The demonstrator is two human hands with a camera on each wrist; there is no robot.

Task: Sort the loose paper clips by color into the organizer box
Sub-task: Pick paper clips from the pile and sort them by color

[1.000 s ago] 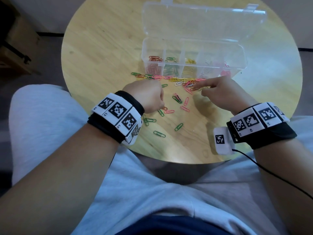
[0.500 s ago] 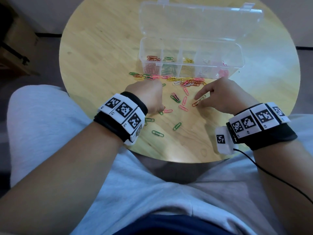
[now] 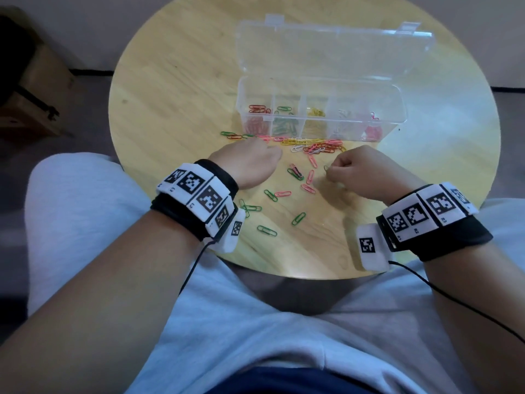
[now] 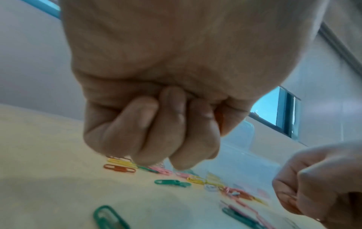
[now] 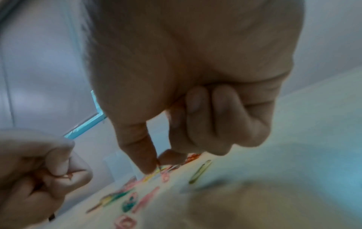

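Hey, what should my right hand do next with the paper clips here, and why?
Probably lift the right hand and carry the paper clip it pinches between thumb and forefinger to the organizer box. Its colour is hard to tell; if red, the leftmost compartment holds red ones. The left hand grips an orange clip too.

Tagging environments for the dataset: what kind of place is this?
Probably a home or casual room, not a lab bench. The person sits at a small round wooden table with knees under its edge, a wooden box stands on the floor by the wall, and the left wrist view shows a window.
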